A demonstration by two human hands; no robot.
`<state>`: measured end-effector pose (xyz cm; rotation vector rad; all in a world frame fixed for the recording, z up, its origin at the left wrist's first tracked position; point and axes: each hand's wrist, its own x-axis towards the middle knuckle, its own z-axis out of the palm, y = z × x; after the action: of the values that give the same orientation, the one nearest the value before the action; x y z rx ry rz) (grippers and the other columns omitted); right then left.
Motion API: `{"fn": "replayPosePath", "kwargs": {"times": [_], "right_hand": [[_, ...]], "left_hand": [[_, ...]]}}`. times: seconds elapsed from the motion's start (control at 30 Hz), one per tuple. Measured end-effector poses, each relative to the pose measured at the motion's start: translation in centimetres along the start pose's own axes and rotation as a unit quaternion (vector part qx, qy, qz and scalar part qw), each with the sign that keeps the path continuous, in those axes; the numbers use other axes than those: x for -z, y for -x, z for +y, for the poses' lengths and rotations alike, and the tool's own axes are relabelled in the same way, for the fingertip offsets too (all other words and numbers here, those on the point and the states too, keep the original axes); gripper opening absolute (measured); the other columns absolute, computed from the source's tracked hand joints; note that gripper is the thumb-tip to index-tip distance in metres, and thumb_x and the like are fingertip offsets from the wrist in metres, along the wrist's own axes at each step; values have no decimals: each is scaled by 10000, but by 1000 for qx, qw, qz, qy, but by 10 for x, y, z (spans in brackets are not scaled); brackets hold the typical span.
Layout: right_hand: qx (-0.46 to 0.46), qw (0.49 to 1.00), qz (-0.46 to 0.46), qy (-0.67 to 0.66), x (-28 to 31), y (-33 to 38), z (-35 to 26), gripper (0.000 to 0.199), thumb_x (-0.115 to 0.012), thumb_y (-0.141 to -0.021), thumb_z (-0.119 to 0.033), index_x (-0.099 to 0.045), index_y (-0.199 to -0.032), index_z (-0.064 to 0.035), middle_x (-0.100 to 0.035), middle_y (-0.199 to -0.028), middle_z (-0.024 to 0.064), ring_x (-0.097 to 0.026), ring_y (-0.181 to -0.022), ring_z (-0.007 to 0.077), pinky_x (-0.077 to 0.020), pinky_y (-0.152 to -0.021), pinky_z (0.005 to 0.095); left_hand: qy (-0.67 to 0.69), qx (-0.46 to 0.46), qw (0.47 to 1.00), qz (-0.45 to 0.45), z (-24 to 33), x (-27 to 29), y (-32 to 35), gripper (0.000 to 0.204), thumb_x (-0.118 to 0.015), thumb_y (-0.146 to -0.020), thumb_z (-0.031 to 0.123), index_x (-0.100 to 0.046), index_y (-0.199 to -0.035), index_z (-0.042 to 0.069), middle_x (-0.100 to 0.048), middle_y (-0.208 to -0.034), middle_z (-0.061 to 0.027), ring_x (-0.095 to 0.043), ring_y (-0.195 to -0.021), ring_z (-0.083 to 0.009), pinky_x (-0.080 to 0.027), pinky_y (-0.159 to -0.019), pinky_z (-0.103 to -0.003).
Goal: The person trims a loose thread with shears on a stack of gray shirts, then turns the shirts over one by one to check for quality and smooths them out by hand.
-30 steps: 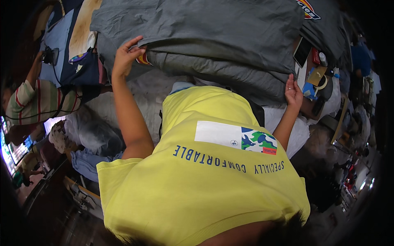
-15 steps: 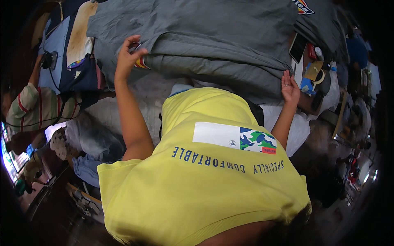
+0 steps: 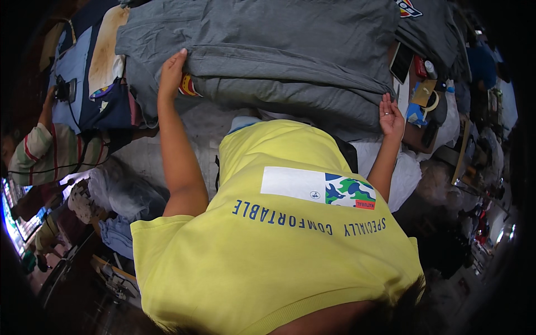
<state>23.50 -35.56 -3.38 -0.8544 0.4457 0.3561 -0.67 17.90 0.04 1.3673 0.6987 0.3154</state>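
A dark grey garment (image 3: pixel 290 33) lies spread across the table, its near part folded into a long strip running left to right. At the left end of that strip my left hand (image 3: pixel 172 75) is closed, thumb and fingers pinching the cloth. A red and yellow label (image 3: pixel 188 85) shows on the garment just beside my left wrist. My right hand (image 3: pixel 391 115) is at the strip's right end, palm up with its fingers stretched out, the fingertips at the cloth's edge. Whether those tips reach under the fabric is hidden.
To the right lie a phone (image 3: pixel 401 62), a tape roll (image 3: pixel 431 102), a small red item (image 3: pixel 420 66) and a piece of brown card (image 3: pixel 424 91). At the left, a co-worker in a striped shirt (image 3: pixel 53 151) holds an iron (image 3: pixel 66 89) beside a scorched tan cloth (image 3: pixel 106 50).
My left hand has closed its fingers onto the fold, which now lies flatter and straighter. My right hand has shifted slightly at the cloth's right end.
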Motion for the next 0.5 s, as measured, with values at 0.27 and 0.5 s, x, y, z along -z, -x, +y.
{"fn": "replayPosePath", "kwargs": {"times": [0.27,0.5], "right_hand": [[12,1000,13,4,-1,2,4,397,-438,-811,39,-334,-1190,-16,-445,-1224,207,-410,-1174,311,-370,-950,392],[14,1000,12,6,0,-1,5,344,-452,-805,43,-376,-1136,-20,-464,-1207,200,-421,-1167,303,-380,-939,379]], "left_hand": [[43,48,997,41,0,5,-4,367,-494,-869,292,-577,-986,-45,-593,-968,-82,-550,-861,-148,-413,-790,-239],[54,62,994,66,-13,16,-14,428,-507,-858,363,-583,-967,-43,-581,-979,-85,-527,-887,-150,-397,-806,-245]]}}
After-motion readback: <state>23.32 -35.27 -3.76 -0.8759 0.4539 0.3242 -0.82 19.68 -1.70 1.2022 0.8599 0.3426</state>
